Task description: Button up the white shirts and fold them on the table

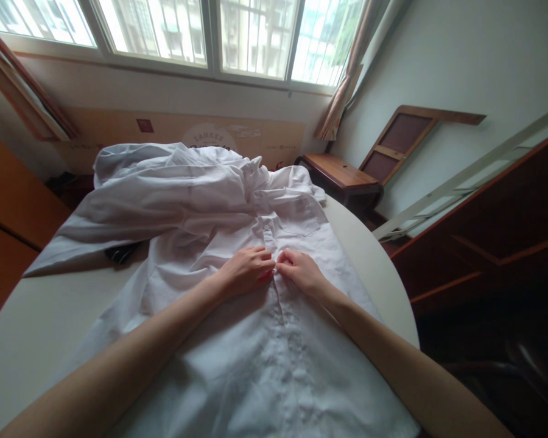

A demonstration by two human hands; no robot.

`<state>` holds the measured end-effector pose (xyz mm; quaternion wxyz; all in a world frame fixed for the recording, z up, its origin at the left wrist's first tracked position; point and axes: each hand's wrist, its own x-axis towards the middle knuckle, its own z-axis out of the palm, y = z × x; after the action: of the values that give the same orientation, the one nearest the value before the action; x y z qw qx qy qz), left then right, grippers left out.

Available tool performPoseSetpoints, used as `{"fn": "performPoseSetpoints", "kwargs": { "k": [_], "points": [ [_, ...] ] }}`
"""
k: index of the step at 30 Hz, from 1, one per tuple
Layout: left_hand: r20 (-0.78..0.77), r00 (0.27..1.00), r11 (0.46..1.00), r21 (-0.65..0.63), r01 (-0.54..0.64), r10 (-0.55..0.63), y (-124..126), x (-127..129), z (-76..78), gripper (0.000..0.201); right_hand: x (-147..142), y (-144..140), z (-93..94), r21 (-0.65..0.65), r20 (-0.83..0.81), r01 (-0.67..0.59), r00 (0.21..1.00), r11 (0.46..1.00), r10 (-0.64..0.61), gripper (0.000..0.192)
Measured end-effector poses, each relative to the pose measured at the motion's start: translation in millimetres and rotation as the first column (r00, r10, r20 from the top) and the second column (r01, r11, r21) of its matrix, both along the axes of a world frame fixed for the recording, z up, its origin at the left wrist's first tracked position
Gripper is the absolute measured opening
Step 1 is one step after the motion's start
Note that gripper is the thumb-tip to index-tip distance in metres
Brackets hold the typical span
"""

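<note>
A white long-sleeved shirt [201,243] with a chest pocket lies spread on a round pale table [13,331], its collar end bunched at the far side. Down its middle runs the button placket [268,231]. At about the middle of that placket my left hand [251,267] pinches the cloth with curled fingers. Close against it, on the right side of the placket, my right hand [299,271] also pinches the fabric. The fingertips of both hands almost meet, and any button between them is hidden. One sleeve stretches out to the left.
A dark striped object [121,252] lies partly under the left sleeve. Beyond the table stand a wooden side table [342,170] and a cardboard panel [150,131] below the windows. Dark wooden furniture [493,255] is at right, and an orange-brown cabinet [9,207] at left.
</note>
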<state>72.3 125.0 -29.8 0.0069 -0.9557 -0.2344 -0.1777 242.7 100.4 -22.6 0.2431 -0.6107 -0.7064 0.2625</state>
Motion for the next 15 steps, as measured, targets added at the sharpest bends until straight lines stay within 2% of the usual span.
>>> {"fn": "performPoseSetpoints", "kwargs": {
  "k": [6,10,15],
  "points": [
    [0.037,0.997,0.997,0.038,-0.064,0.063,-0.9,0.8,-5.2,0.02,2.6,1.7,-2.5,-0.019,-0.092,0.003,0.996,1.0,-0.005,0.011],
    [0.056,0.998,0.997,0.067,-0.046,0.042,-2.3,0.3,-5.3,0.021,4.9,3.5,-4.2,-0.055,-0.158,-0.012,0.988,0.998,0.004,0.013],
    [0.095,0.995,0.999,0.019,-0.04,0.038,-2.5,1.1,-4.5,0.021,6.3,4.5,-4.7,-0.053,-0.176,-0.033,0.984,0.998,0.024,0.015]
  ]
}}
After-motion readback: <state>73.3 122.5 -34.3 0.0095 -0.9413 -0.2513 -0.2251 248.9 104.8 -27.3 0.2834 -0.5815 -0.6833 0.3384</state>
